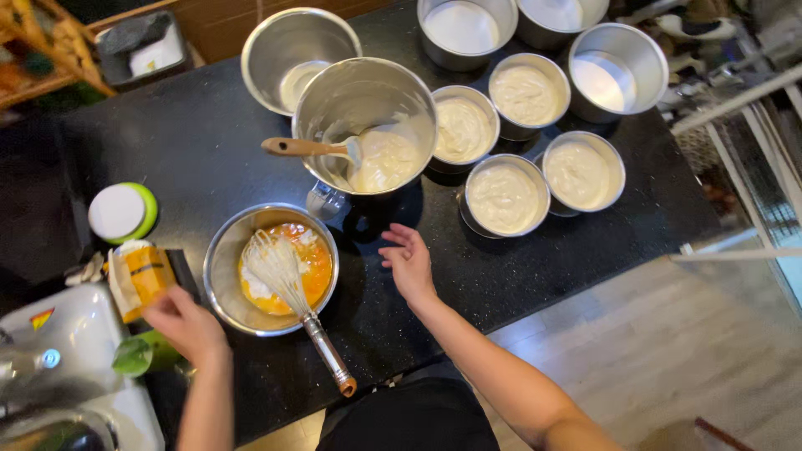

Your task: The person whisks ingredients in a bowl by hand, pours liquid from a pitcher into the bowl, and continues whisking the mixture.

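Head view shows the left hand gripping an orange carton at the black surface's left edge, beside the whisk bowl, while the right hand hovers open, empty.

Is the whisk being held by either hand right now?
No. The whisk rests alone in the bowl of orange mixture; the left hand and right hand are off it.

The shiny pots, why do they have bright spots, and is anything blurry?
Head view: light glints off the big steel pot and the mixing bowl; the left hand is slightly smeared; the black counter stays dark; edges bend a little.
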